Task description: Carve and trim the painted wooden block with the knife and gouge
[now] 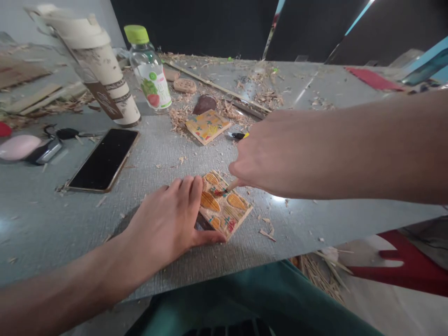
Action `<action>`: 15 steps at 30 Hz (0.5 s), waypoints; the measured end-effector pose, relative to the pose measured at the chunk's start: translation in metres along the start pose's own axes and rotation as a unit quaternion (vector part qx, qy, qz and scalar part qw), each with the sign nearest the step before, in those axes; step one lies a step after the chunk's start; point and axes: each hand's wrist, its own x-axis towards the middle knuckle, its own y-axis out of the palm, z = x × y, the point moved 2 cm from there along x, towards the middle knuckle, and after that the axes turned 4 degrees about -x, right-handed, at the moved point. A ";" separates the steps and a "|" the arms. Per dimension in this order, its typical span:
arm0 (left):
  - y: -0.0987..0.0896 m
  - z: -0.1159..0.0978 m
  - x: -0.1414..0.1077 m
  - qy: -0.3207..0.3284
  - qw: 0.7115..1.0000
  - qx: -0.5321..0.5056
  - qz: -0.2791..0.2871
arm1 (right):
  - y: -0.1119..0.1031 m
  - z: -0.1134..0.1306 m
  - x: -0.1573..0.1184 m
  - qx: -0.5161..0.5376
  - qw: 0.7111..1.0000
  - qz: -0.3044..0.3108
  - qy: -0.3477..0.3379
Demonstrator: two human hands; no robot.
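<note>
The left hand (171, 214) grips a carved wooden tile (224, 200) along its left side: the fingers bear on the far-left corner and the thumb is set against the near corner. The tile is positioned near the front edge of the grey table (164, 149), and its face carries orange oval motifs with small red and green marks.

The right hand (257, 156) is placed over the tile's far-right side, with one extended fingertip at a red mark on the face. The remaining fingers are hidden behind the hand; whether they enclose a tool cannot be determined.

Just beyond the right hand, the end of a black-and-yellow implement (238, 136) is visible. Next to it, a second patterned tile (208, 126) rests among wood shavings (178, 122), with a dark brown piece (205, 104) directly behind. A long wooden strip (210, 84) runs diagonally farther back.

To the left of the tiles are a smartphone (103, 158), screen up, a cream tumbler (117, 65), and a clear bottle (154, 88) with a green cap. A red sheet (376, 78) occupies the far right.
</note>
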 end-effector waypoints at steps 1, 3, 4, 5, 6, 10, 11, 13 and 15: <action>0.000 0.000 0.000 0.000 1.000 -0.004 -0.005 | 0.000 0.004 0.000 -0.023 0.998 0.036 -0.037; 0.000 0.000 0.000 -0.002 1.000 -0.006 0.002 | -0.002 0.008 0.001 -0.067 0.991 0.078 -0.081; -0.001 -0.001 0.001 -0.003 1.000 -0.005 0.012 | -0.002 0.010 0.002 -0.083 0.988 0.089 -0.091; -0.002 -0.001 0.002 -0.007 1.000 -0.005 0.025 | -0.003 0.011 0.003 -0.095 0.986 0.099 -0.099; -0.003 -0.003 0.003 -0.011 0.999 -0.005 0.039 | -0.003 0.012 0.006 -0.103 0.983 0.109 -0.105; -0.008 -0.005 0.007 -0.033 0.997 -0.008 0.069 | -0.002 0.014 0.017 -0.103 0.977 0.144 -0.119; -0.009 -0.005 0.008 -0.037 0.997 -0.008 0.074 | -0.002 0.014 0.019 -0.097 0.977 0.148 -0.119; -0.011 -0.004 0.009 -0.038 0.996 -0.014 0.083 | -0.004 0.014 0.021 -0.079 0.979 0.148 -0.118; -0.011 -0.003 0.011 -0.035 0.995 -0.027 0.089 | -0.007 0.013 0.019 -0.054 0.981 0.144 -0.119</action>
